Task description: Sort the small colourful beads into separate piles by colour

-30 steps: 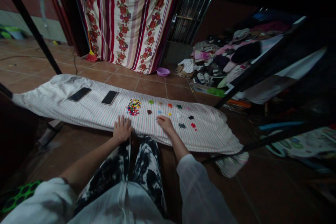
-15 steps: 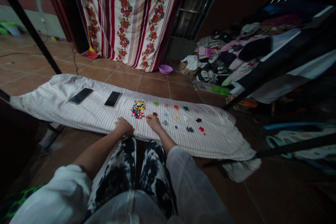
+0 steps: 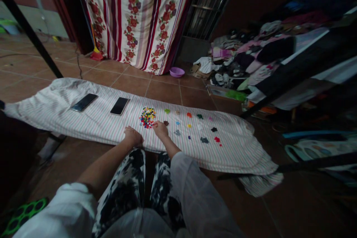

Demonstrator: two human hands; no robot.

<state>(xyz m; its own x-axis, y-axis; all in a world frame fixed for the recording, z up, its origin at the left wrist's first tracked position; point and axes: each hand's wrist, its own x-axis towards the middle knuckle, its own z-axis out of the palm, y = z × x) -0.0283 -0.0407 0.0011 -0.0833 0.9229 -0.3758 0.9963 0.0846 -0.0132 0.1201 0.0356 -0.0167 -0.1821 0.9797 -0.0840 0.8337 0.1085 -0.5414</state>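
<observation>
A mixed pile of small coloured beads (image 3: 147,117) lies on a striped cloth (image 3: 100,124). At the pile's lower right edge, my right hand (image 3: 161,130) has thumb and forefinger pinched together; whatever is between them is too small to make out. My left hand (image 3: 133,136) rests on the near edge of the cloth, fingers lying loosely on it, holding nothing. Right of the pile sit small single-colour groups, among them brown beads (image 3: 166,123), light green beads (image 3: 167,111), orange beads (image 3: 189,115), grey beads (image 3: 204,140) and red beads (image 3: 217,139).
Two dark-screened phones, one farther left (image 3: 84,102) and one nearer the pile (image 3: 119,106), lie on the cloth. Beyond are a floral curtain (image 3: 134,18), a purple basin (image 3: 177,72) and a heap of clothes (image 3: 251,55). Dark metal bars (image 3: 30,29) frame the cloth's ends.
My right hand has shifted slightly left and down, with its fingertips now against the pile's edge. My left hand stays in place. The view has tilted slightly.
</observation>
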